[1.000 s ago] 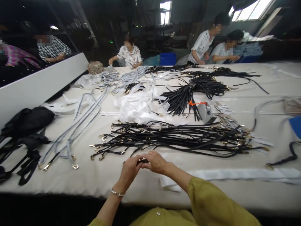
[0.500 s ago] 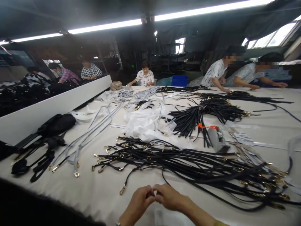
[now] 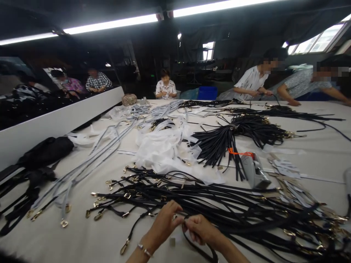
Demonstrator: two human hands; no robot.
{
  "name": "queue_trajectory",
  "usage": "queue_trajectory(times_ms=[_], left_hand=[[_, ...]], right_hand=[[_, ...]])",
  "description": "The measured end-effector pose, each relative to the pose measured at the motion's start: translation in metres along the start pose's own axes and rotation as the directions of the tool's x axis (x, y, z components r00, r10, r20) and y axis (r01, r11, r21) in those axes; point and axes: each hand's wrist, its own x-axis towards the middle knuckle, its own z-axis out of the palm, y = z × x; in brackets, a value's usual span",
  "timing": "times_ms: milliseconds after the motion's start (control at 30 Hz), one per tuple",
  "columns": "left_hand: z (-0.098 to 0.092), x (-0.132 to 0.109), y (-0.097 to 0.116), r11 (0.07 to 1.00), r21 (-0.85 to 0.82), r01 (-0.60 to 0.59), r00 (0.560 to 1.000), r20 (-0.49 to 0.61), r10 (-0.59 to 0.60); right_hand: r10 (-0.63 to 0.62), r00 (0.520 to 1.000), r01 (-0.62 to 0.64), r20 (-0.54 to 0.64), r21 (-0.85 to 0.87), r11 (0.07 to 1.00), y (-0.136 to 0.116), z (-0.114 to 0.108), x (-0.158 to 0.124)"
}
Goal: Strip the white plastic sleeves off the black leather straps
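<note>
My left hand [image 3: 164, 223] and my right hand [image 3: 199, 229] meet at the bottom centre of the head view, fingers pinched together on a black strap [image 3: 201, 250] that loops down under the right wrist. A gold clasp [image 3: 124, 247] hangs at one strap end just left of my left wrist. Directly beyond my hands lies a wide pile of black straps with gold clasps [image 3: 219, 204] spread across the white table [image 3: 90, 233].
Grey-blue straps [image 3: 82, 168] run along the left. White wrapping [image 3: 164, 149] and a tied bundle of black straps [image 3: 225, 140] lie mid-table, with a grey tool [image 3: 253, 171] beside it. Black bags [image 3: 41, 153] sit at far left. Several people work around the far edges.
The view has tilted up and moved in toward the strap pile. My hands stay together on the strap, which now loops below my right wrist.
</note>
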Motion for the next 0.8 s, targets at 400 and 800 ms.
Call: queue_trajectory(times_ms=[400, 800], left_hand=[[0.091, 0.199, 0.041, 0.991, -0.011, -0.133, 0.986, 0.102, 0.133], [-0.04, 0.049, -0.039, 0.455, -0.891, 0.015, 0.676, -0.326, -0.66]], right_hand=[[-0.007, 0.935, -0.039, -0.354, -0.124, 0.992, 0.082, -0.015, 0.029], [-0.115, 0.943, 0.044, -0.314, -0.223, 0.974, 0.073, -0.021, 0.024]])
